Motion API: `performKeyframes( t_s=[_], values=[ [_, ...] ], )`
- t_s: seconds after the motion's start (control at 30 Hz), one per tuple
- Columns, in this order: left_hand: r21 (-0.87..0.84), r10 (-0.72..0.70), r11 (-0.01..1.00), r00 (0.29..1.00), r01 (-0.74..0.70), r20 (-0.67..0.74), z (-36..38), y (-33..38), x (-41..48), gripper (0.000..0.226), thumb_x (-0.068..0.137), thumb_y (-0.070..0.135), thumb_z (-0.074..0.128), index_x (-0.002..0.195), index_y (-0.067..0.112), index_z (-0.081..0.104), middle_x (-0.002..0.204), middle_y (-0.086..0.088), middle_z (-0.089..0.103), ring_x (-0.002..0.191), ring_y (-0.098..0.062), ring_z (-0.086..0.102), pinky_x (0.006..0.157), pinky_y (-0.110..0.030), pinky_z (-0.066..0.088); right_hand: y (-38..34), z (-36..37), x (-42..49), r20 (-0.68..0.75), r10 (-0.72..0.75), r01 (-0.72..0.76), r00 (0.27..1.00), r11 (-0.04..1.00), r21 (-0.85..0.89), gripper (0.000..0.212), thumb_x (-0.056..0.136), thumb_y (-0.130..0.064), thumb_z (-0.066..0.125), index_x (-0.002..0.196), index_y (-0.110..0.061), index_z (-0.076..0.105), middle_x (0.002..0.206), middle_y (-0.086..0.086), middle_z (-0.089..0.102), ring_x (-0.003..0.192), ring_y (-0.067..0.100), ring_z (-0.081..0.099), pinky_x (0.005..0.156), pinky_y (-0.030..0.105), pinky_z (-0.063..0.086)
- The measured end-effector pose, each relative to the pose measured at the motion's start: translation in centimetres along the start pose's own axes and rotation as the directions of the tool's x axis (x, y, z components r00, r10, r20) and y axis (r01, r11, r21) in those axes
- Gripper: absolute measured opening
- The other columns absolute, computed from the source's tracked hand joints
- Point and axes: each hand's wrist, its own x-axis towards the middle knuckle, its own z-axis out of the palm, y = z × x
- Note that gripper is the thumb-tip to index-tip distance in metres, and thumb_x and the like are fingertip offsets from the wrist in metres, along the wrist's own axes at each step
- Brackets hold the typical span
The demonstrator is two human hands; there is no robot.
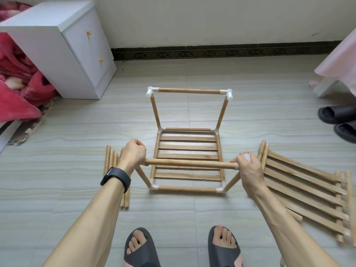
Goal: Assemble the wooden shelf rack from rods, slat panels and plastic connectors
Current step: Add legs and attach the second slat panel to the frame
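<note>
Hands are working at the near top of the rack, which is standing on the floor about midway between the person's feet and the wall. The left hand is curling its grip round the left end of a rod; whatever is lying under that fist is hidden. The right hand is closing its grip on a white connector sitting at the rod's right end. The rod is lying level between the hands, at the tops of the two near uprights and above a slat panel that is filling the rack's bottom frame. At the far side, two more uprights are carrying a far rod between white corner pieces. On the floor just left of the rack, loose rods are lying side by side, partly under the left forearm. Spare panels are lying stacked on the floor to the rack's right. A white cabinet is standing toward the floor's far left corner, and dark slippers are sitting at its right edge.
</note>
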Motion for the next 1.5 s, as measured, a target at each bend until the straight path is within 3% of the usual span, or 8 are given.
performKeyframes(
  t_s=[0.27, 0.47, 0.83, 0.97, 1.07, 1.27, 1.43, 1.5],
  values=[
    [-0.036, -0.009, 0.999, 0.999, 0.008, -0.036, 0.9, -1.9, -1.0, 0.031, 0.089, 0.008, 0.032, 0.087, 0.023, 0.06, 0.081, -0.001, 0.066, 0.06, -0.023, 0.071, 0.057, -0.033, 0.054, 1.2, -1.0, 0.2, 0.047, 0.021, -0.017, 0.999, 0.996, -0.088, 0.015, 0.07, -0.031, 0.052, 0.074, -0.017, 0.055, 0.063, -0.016, 0.061, 0.069, 0.01, 0.058, 0.064, 0.033, 0.039],
    [-0.013, -0.009, 1.0, 0.999, 0.008, -0.035, 0.5, -0.8, -1.1, 0.029, 0.09, 0.011, 0.032, 0.089, 0.023, 0.058, 0.082, -0.003, 0.066, 0.069, -0.027, 0.072, 0.062, -0.034, 0.055, 0.2, -0.5, 0.7, 0.04, 0.003, -0.001, 0.999, 0.998, -0.061, 0.031, 0.07, -0.033, 0.05, 0.083, -0.007, 0.062, 0.076, -0.011, 0.059, 0.068, -0.001, 0.056, 0.065, 0.03, 0.039],
    [-0.007, 0.019, 1.0, 1.0, -0.019, -0.021, 0.1, -0.9, -2.7, 0.028, 0.097, 0.007, 0.033, 0.105, 0.019, 0.058, 0.086, -0.003, 0.065, 0.066, -0.024, 0.073, 0.068, -0.037, 0.06, -0.5, -0.4, -0.3, 0.001, 0.038, -0.038, 0.999, 0.998, -0.051, 0.026, 0.071, -0.03, 0.047, 0.079, -0.012, 0.064, 0.078, -0.003, 0.067, 0.079, 0.017, 0.059, 0.069, 0.033, 0.045],
    [0.008, 0.019, 1.0, 1.0, -0.019, -0.01, 0.2, -1.5, -3.3, 0.033, 0.096, 0.003, 0.031, 0.102, 0.016, 0.061, 0.092, -0.002, 0.057, 0.052, -0.021, 0.068, 0.036, -0.02, 0.044, 0.6, -1.0, -1.1, -0.011, 0.057, -0.058, 0.998, 0.987, -0.152, 0.016, 0.082, -0.021, 0.048, 0.074, -0.019, 0.062, 0.076, 0.005, 0.071, 0.073, 0.02, 0.059, 0.065, 0.032, 0.044],
    [0.043, 0.011, 0.999, 1.0, -0.012, 0.015, 0.3, -2.0, -3.5, 0.032, 0.095, 0.003, 0.032, 0.098, 0.019, 0.06, 0.09, -0.003, 0.061, 0.038, -0.014, 0.064, 0.029, -0.017, 0.036, 1.1, -1.8, -0.9, 0.005, 0.079, -0.077, 0.997, 0.982, -0.172, 0.017, 0.086, -0.018, 0.05, 0.077, -0.018, 0.064, 0.077, 0.004, 0.072, 0.071, 0.02, 0.057, 0.065, 0.033, 0.043],
    [0.058, 0.004, 0.998, 1.0, -0.002, -0.027, 0.9, -2.6, -2.7, 0.032, 0.092, 0.006, 0.033, 0.088, 0.023, 0.059, 0.086, -0.002, 0.063, 0.038, -0.014, 0.063, 0.032, -0.019, 0.039, 1.2, -1.5, -0.9, -0.024, 0.069, -0.072, 0.997, 0.984, -0.161, 0.018, 0.088, -0.011, 0.049, 0.076, -0.016, 0.061, 0.07, 0.0, 0.068, 0.067, 0.015, 0.055, 0.061, 0.031, 0.038],
    [0.086, -0.009, 0.996, 0.997, 0.015, -0.074, 1.2, -2.2, -2.6, 0.028, 0.089, 0.008, 0.034, 0.09, 0.022, 0.059, 0.08, 0.0, 0.064, 0.067, -0.023, 0.068, 0.057, -0.032, 0.05, 0.6, -1.0, -0.8, -0.03, 0.063, -0.066, 0.998, 0.986, -0.15, 0.014, 0.083, -0.018, 0.05, 0.075, -0.013, 0.061, 0.071, -0.003, 0.066, 0.069, 0.015, 0.055, 0.062, 0.032, 0.038],
    [0.097, 0.001, 0.995, 0.998, 0.006, -0.067, 1.2, -2.2, -2.8, 0.028, 0.089, 0.009, 0.034, 0.09, 0.023, 0.058, 0.085, 0.0, 0.065, 0.063, -0.02, 0.068, 0.048, -0.026, 0.044, 0.6, -1.2, -1.1, -0.014, 0.058, -0.06, 0.998, 0.987, -0.15, 0.017, 0.074, -0.027, 0.047, 0.073, -0.015, 0.06, 0.071, 0.001, 0.067, 0.067, 0.015, 0.055, 0.063, 0.032, 0.039]
  ],
)
